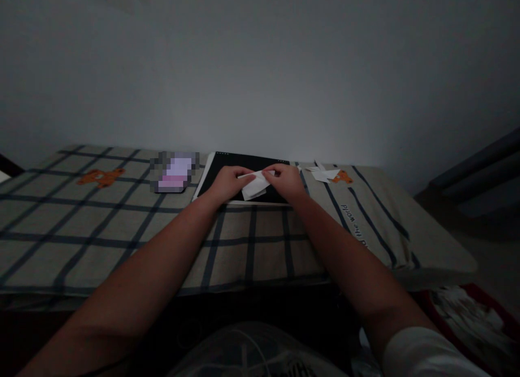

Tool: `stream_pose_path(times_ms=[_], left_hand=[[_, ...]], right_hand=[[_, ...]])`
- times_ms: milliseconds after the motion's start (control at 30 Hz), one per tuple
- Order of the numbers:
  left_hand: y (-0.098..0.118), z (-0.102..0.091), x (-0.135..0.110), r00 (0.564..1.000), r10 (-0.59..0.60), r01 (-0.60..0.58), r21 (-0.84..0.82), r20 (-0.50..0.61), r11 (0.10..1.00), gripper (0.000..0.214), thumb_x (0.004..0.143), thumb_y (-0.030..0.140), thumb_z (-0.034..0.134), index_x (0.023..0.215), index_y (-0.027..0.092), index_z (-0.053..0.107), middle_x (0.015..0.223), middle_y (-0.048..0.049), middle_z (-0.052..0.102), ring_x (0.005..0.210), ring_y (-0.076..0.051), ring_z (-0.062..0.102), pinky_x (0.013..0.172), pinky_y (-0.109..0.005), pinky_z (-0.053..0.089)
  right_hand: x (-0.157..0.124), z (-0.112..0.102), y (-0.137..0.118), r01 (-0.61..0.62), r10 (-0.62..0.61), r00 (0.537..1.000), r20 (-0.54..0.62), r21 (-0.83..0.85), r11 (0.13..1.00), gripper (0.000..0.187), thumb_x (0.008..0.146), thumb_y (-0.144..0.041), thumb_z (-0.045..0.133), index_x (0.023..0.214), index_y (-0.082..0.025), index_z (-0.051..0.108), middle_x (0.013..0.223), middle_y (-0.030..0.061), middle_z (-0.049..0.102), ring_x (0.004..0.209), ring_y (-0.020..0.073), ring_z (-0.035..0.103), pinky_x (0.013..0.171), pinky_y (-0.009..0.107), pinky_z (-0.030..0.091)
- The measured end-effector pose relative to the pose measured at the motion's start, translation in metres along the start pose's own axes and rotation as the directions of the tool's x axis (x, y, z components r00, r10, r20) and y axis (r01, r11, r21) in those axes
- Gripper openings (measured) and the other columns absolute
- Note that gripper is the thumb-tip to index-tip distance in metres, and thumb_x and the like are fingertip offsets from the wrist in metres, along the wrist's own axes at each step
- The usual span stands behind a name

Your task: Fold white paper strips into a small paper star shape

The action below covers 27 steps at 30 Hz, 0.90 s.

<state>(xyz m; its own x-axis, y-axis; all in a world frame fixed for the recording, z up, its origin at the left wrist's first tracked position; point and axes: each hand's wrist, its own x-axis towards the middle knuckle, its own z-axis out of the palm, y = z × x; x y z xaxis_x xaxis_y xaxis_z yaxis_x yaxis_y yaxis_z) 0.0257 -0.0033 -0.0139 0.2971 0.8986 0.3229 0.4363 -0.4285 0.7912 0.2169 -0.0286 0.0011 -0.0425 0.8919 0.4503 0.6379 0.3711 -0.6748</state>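
Nearest, the arm behind the right hand (287, 177) is partly covered by a white sleeve (426, 352). Short of both hands, the desk (447, 260) is covered by a checked cloth (268, 225) crossed with dark blue lines; to the right of the right hand, dark lettering (351, 221) is printed on it, of which "the world" can be read. A white folded paper (255, 187) is held between the two hands: its left end is pinched by the thumb and fingers of the left hand (229, 182), its right end by those of the right, the fingers beneath being partly hidden. Under the hands and paper, a black pad (227, 163) with pale edges is laid flat. Just right of the right hand, a folded white paper shape (326, 174) is placed beside an orange printed figure (343, 176). Left of the left hand, a phone (175, 173) with a blurred screen is seen. Beyond both hands, the desk is backed by a plain wall (260, 68).
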Motion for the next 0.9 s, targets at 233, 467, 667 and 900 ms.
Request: stream_pose_path(times_ms=[233,467,667,900], left_hand=[[0.005,-0.001,-0.001,1.000,-0.020,0.021,-0.039,0.007,0.999,0.028,0.079,0.036,0.067,0.094,0.014,0.076,0.094,-0.0085,0.075,0.085,-0.020,0.068,0.081,-0.032,0.052],[0.005,-0.002,-0.001,0.997,-0.078,0.079,-0.053,0.019,0.995,0.028,0.077,0.036,0.068,0.091,0.013,0.075,0.092,-0.0088,0.075,0.083,-0.020,0.068,0.078,-0.032,0.052],[0.003,-0.001,0.000,0.994,-0.107,0.108,-0.070,0.017,0.992,0.026,0.075,0.037,0.069,0.088,0.015,0.075,0.091,-0.0076,0.075,0.083,-0.020,0.067,0.078,-0.031,0.051],[0.002,-0.001,0.000,0.997,-0.071,0.071,-0.072,0.009,0.995,0.028,0.075,0.039,0.068,0.087,0.014,0.075,0.088,-0.0074,0.074,0.080,-0.019,0.067,0.076,-0.031,0.051]], right_hand=[[0.002,0.002,0.006,0.010,-0.010,1.000,-0.005,0.034,0.999,0.016,0.078,-0.026,0.066,0.085,-0.016,0.076,0.077,0.0041,0.073,0.068,0.0153,0.061,0.065,0.027,0.044],[0.003,0.006,0.009,-0.062,0.062,0.998,0.002,0.097,0.993,0.015,0.077,-0.027,0.066,0.085,-0.017,0.075,0.079,0.0049,0.072,0.071,0.0162,0.062,0.066,0.028,0.044],[0.004,0.008,0.013,-0.076,0.074,0.997,0.016,0.128,0.989,0.015,0.077,-0.027,0.066,0.084,-0.018,0.074,0.079,0.0038,0.072,0.071,0.0160,0.062,0.066,0.028,0.045],[0.005,0.010,0.015,-0.102,0.098,0.995,0.031,0.215,0.971,0.017,0.076,-0.027,0.065,0.086,-0.017,0.074,0.084,0.0049,0.073,0.074,0.0158,0.063,0.070,0.028,0.047]])
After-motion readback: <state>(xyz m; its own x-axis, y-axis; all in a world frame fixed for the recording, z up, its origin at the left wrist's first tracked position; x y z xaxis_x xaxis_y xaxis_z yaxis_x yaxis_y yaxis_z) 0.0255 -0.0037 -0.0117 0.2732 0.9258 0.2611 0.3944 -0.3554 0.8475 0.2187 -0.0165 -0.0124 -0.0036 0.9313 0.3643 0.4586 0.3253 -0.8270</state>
